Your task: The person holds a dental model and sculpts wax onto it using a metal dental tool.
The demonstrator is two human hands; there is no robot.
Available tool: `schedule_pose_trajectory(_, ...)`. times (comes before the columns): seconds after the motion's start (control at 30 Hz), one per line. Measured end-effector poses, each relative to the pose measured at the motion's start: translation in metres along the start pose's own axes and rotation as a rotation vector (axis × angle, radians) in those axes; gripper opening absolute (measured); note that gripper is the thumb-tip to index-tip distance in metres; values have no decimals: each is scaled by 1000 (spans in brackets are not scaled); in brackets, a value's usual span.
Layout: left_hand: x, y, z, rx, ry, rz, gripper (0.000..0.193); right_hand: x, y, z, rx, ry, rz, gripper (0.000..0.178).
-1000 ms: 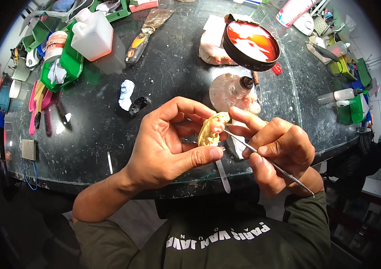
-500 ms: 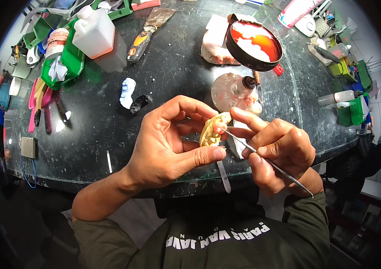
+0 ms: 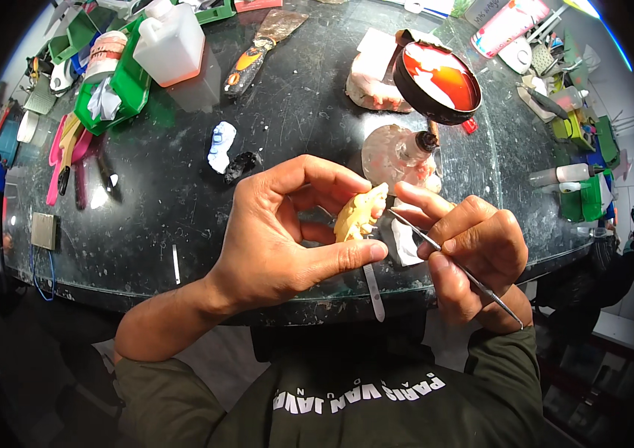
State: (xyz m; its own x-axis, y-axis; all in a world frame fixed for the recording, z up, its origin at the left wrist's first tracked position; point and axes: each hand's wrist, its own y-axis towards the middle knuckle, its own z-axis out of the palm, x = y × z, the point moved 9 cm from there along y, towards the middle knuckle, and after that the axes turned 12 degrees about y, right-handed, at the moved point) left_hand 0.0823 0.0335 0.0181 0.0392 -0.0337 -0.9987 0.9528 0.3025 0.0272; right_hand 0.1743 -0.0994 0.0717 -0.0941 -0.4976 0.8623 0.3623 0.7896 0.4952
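Between the thumb and fingers of my left hand (image 3: 279, 231) is a small yellow dental cast (image 3: 355, 215), tilted up, with a pinkish patch near its right edge. My right hand (image 3: 477, 250) grips a thin metal dental carver (image 3: 473, 278) like a pen. The carver's upper tip points at the cast's right side and appears just apart from it; its other end sticks out toward my right wrist. Behind my hands stands a clear glass spirit burner (image 3: 391, 153) with a dark top. A crumpled white tissue (image 3: 406, 243) lies partly behind my right fingers.
A round black tin of red wax (image 3: 444, 82) sits beyond the burner, by a pinkish-white cast (image 3: 376, 89). Further left lie a blue-white impression piece (image 3: 220, 147), a black lump (image 3: 241, 166), a scraper (image 3: 261, 56), a plastic jug (image 3: 170, 48) and a green tray (image 3: 126, 93).
The carver's tip has drawn back to the right from the cast. My left hand has turned the cast slightly. The whole view has shifted a little.
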Motion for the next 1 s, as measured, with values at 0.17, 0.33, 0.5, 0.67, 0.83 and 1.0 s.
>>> schedule_pose_trajectory(0.17,-2,-1,-6,-35,-4,6,43,3,3,5,96,-89,-24,25)
schedule_pose_trajectory(0.33,0,-3,-6,-33,-6,20,41,14,-5,-1,22,-203,-116,27)
schedule_pose_trajectory(0.5,-18,-3,-15,-154,240,182,39,17,-1,-34,-258,-343,-159,19)
schedule_pose_trajectory(0.67,-23,-3,-15,-161,247,231,40,15,5,-45,-340,-287,-141,17)
schedule_pose_trajectory(0.83,-22,-3,-14,-158,228,236,40,19,7,-35,-220,-295,-273,18)
schedule_pose_trajectory(1.0,-18,-4,-13,-127,177,213,40,34,6,6,106,-724,-348,33)
